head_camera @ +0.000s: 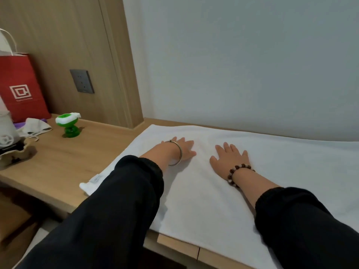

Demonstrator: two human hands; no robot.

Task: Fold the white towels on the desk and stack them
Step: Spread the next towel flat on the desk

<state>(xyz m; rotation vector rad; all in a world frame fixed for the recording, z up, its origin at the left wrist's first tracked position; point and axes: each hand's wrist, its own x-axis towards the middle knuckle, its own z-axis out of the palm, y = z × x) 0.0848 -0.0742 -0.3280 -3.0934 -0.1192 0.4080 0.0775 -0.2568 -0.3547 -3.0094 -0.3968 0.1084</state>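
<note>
Left of the white towel [204, 191] we see a green plastic toy [68, 123], a red paper bag [21, 88] and a crumpled cloth [36, 126]. The towel lies flat and smooth on the wooden desk [77, 152]. Our left hand [183, 149] and right hand [229, 157] rest on its middle, fingers spread flat.

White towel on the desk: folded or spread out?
Spread out. The white towel lies flat across the desk; left hand and right hand rest flat on it. Single or doubled layer: cannot tell.
</note>
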